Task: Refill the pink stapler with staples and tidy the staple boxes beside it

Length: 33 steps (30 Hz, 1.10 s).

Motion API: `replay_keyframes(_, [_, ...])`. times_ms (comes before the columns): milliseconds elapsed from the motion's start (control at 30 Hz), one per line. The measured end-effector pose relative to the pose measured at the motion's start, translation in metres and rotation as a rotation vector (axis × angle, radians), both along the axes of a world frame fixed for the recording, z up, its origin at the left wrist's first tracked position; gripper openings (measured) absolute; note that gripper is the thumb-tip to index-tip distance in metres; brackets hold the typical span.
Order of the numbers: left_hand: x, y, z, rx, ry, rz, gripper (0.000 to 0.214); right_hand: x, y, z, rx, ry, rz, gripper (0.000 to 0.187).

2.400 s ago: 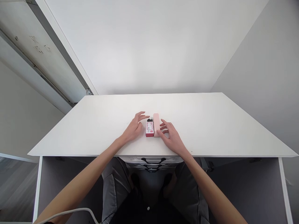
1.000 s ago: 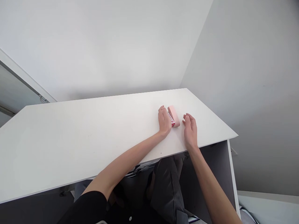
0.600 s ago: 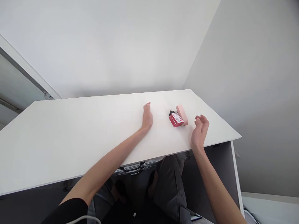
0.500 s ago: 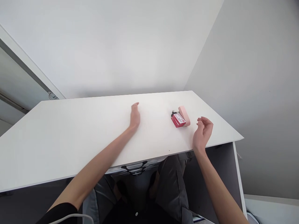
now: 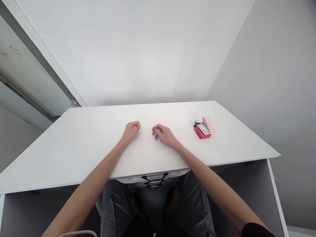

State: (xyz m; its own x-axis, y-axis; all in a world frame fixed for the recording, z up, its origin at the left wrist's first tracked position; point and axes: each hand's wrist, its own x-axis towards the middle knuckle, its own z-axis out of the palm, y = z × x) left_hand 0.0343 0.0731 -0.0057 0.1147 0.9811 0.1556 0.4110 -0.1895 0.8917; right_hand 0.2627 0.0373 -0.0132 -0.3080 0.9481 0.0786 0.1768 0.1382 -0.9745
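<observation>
Both my hands rest on the white desk [image 5: 86, 148] near its middle. My left hand [image 5: 131, 128] is curled into a loose fist with nothing visible in it. My right hand [image 5: 163, 134] lies a short way to its right, fingers curled under, also holding nothing that I can see. Far to the right of them sits a pink stapler [image 5: 209, 126] with a small red and white box [image 5: 201, 131] against its left side and a small black object [image 5: 197, 123] behind the box. Neither hand touches these.
A white wall stands behind the desk and a grey wall on the right. A window or door frame [image 5: 44, 69] runs along the upper left. Below the desk's front edge are drawer handles [image 5: 154, 179] and my knees.
Both hands have left the stapler and box and come together at the middle of the desk, fingers curling closed. The stapler group now lies at the right, and my view has swung back leftward.
</observation>
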Motion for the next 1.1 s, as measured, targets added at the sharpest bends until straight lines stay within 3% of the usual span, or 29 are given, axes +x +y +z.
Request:
replay_keyframes(167, [0.000, -0.003, 0.001, -0.020, 0.060, -0.054, 0.005, -0.012, 0.023, -0.001, -0.003, 0.019, -0.024, 0.015])
replay_keyframes(533, [0.002, -0.011, 0.004, -0.002, 0.174, -0.139, 0.008, -0.013, 0.012, 0.000, 0.038, 0.042, -0.061, 0.022])
replay_keyframes(733, [0.005, -0.012, 0.002, 0.018, 0.260, -0.121, 0.011, -0.014, 0.010, 0.001, 0.069, -0.004, -0.090, 0.026])
replay_keyframes(1100, [0.009, -0.018, 0.008, 0.084, 0.475, -0.129, 0.017, -0.014, 0.014, -0.003, 0.095, -0.086, -0.083, 0.015])
